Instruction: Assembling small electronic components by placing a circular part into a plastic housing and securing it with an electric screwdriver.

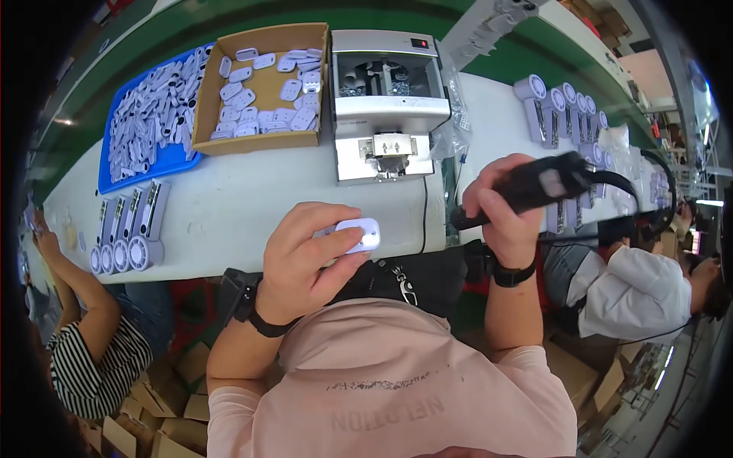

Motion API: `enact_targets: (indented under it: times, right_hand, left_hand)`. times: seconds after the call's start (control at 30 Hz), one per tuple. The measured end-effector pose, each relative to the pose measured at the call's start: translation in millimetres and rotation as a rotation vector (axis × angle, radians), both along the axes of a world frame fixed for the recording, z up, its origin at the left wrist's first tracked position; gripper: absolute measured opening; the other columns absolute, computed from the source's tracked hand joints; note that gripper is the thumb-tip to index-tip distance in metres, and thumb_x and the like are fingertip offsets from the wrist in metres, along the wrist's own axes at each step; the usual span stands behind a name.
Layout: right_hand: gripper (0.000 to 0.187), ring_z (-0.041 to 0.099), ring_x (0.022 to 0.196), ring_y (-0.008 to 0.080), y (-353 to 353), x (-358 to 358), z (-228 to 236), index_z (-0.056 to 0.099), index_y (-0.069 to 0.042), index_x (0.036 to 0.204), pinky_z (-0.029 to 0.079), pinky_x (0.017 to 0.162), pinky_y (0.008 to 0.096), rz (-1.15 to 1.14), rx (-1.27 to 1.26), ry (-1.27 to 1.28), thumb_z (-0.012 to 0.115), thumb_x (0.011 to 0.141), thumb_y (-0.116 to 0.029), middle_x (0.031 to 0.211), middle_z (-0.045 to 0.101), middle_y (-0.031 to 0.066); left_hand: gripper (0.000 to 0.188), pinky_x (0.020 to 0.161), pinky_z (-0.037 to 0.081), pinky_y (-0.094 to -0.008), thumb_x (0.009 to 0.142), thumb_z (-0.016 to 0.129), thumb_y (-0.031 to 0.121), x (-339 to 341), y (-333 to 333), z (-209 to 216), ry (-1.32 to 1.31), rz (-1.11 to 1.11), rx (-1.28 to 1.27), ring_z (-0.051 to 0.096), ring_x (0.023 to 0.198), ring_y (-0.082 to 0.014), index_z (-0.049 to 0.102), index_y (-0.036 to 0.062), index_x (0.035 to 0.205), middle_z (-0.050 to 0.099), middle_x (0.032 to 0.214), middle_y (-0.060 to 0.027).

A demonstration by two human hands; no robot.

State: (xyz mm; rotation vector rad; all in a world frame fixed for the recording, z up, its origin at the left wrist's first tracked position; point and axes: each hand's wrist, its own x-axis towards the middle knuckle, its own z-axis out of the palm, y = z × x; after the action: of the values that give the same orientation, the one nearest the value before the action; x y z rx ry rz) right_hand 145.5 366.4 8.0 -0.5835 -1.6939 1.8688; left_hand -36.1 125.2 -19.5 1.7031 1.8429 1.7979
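My left hand (304, 258) pinches a small white rounded plastic piece (369, 232) between thumb and fingers, just above the table's front edge. Part of the piece is covered by the fingertips. In my right hand (505, 217) is a black electric screwdriver (540, 185), gripped round its body with the narrow end toward the left. A black cable (620, 183) runs from its back end off to the right. Screwdriver and plastic piece are well apart. Beyond my hands stands a silver screw feeder (391, 114) with a small metal outlet at its front.
Left of the feeder, a cardboard tray (324, 91) holds several white rounded pieces, and a blue tray (200, 158) holds many slim white parts. White round-headed housings (141, 229) stand at left; more (557, 107) stand at right. Other people sit at both sides.
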Motion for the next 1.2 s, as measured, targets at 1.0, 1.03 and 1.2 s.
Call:
enact_targets:
  times: [1.0, 1.03, 1.2]
  right_hand:
    - [0.048, 0.050, 0.062, 0.0152, -67, -84, 106, 0.042, -0.017, 0.150, 0.045, 0.061, 0.0342, 0.443, 0.293, 0.562, 0.061, 0.105, -0.019, 0.086, 0.053, 0.0017]
    - [0.049, 0.050, 0.062, 0.0153, -68, -87, 101, 0.041, -0.017, 0.150, 0.046, 0.062, 0.0344, 0.414, 0.349, 0.513, 0.061, 0.106, -0.019, 0.086, 0.053, 0.0019]
    - [0.049, 0.052, 0.064, 0.0158, -76, -95, 100, 0.038, -0.016, 0.150, 0.047, 0.063, 0.0349, 0.386, 0.289, 0.444, 0.060, 0.106, -0.017, 0.086, 0.053, 0.0026]
  left_hand:
    - [0.041, 0.079, 0.055, -0.0369, 0.080, 0.086, 0.006, 6, 8, -3, -0.210, 0.007, 0.046, 0.067, 0.092, -0.0303, 0.073, 0.0030, 0.118, 0.071, 0.106, -0.0120]
    - [0.041, 0.079, 0.055, -0.0369, 0.080, 0.086, 0.006, 7, 8, -3, -0.212, 0.009, 0.047, 0.067, 0.092, -0.0303, 0.073, 0.0030, 0.118, 0.071, 0.106, -0.0120]
    - [0.037, 0.077, 0.055, -0.0367, 0.081, 0.086, 0.006, 4, 10, -4, -0.228, 0.001, 0.045, 0.068, 0.091, -0.0295, 0.073, 0.0034, 0.115, 0.070, 0.103, -0.0114]
